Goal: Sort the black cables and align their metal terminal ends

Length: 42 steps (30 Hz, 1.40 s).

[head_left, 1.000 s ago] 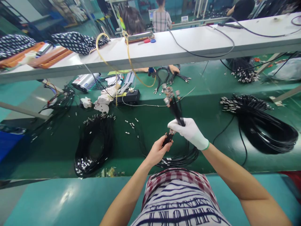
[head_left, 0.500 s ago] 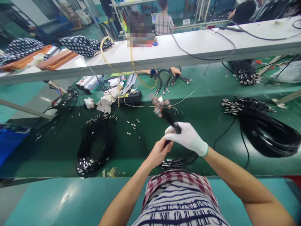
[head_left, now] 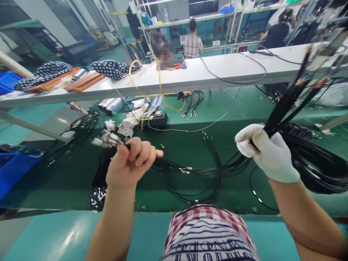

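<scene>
My bare left hand [head_left: 130, 161] is closed on one end of a bundle of black cables [head_left: 201, 172]. Silvery terminals [head_left: 106, 139], smeared by motion, stick out beyond its thumb and index finger. My right hand [head_left: 268, 154], in a white glove, grips the bundle farther along. From that fist, blurred cable ends [head_left: 285, 99] with coppery tips rise up to the right. Between my hands the cables stretch low across the green bench [head_left: 152, 192], with small pale sleeves on some of them. A loop of black cable [head_left: 195, 199] hangs below the stretch, close to my body.
Coiled black cables [head_left: 320, 163] lie on the right, and another coil [head_left: 98, 195] sits partly behind my left forearm. A white shelf [head_left: 217, 76] spans the bench. Beyond it, a co-worker's hand [head_left: 187, 93] is near more cables. A blue bin [head_left: 19, 170] stands far left.
My hands were together at the middle with the cables. Now they are wide apart, left hand to the left, right hand to the right, and the bundle stretches between them.
</scene>
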{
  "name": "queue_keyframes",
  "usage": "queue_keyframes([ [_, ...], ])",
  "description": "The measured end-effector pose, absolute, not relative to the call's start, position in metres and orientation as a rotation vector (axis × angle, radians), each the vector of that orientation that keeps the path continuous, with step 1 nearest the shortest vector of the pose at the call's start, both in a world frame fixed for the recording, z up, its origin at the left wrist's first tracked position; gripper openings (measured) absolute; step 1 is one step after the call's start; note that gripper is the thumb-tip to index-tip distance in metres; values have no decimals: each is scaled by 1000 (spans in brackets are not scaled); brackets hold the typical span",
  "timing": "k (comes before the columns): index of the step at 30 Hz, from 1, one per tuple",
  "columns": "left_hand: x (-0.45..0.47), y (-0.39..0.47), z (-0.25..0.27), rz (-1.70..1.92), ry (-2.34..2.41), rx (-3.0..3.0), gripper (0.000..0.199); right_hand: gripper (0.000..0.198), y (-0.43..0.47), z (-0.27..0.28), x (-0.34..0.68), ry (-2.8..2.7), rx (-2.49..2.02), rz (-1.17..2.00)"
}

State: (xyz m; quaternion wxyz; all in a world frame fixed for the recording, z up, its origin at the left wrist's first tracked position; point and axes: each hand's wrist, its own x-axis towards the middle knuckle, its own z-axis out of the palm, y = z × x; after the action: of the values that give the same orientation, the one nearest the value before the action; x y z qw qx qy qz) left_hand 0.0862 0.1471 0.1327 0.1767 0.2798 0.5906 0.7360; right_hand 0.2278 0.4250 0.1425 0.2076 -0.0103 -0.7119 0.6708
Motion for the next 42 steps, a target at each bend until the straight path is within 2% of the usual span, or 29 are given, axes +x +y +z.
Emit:
queue_keyframes([
  [4, 58, 150, 131, 1815, 2112, 863, 42, 29, 432, 131, 220, -2112, -85, 1825],
  [6, 54, 158, 127, 1920, 2024, 817, 38, 32, 427, 123, 215, -2156, -83, 1858],
  [9, 57, 168, 134, 2147, 1606, 672, 39, 33, 412, 114, 209, -2226, -93, 1867],
  [14, 76, 187, 158, 2207, 1330, 515, 44, 23, 378, 113, 192, -2444, 1, 1754],
  [18, 90, 200, 159, 2104, 1340, 581, 30, 30, 369, 117, 181, -2455, 152, 1781],
  [20, 93, 206, 155, 1976, 1412, 641, 37, 38, 371, 115, 177, -2543, 242, 1896],
  [22, 95, 211, 152, 1868, 1523, 656, 35, 44, 374, 110, 174, -2668, 326, 2011],
  [26, 91, 219, 152, 1931, 1659, 630, 30, 34, 378, 95, 180, -2663, 256, 2113],
  [30, 83, 214, 150, 2089, 1665, 568, 31, 27, 381, 74, 205, -2650, 138, 1918],
  [35, 80, 194, 146, 2098, 1697, 587, 40, 35, 404, 45, 218, -2361, -191, 1770],
  [39, 88, 202, 154, 2056, 1653, 580, 30, 34, 409, 26, 204, -2567, -495, 1535],
  [40, 93, 211, 156, 2003, 1603, 605, 29, 36, 401, 23, 199, -2682, -463, 1510],
  [42, 106, 235, 158, 1868, 1488, 659, 26, 62, 375, 19, 192, -2887, -238, 1481],
])
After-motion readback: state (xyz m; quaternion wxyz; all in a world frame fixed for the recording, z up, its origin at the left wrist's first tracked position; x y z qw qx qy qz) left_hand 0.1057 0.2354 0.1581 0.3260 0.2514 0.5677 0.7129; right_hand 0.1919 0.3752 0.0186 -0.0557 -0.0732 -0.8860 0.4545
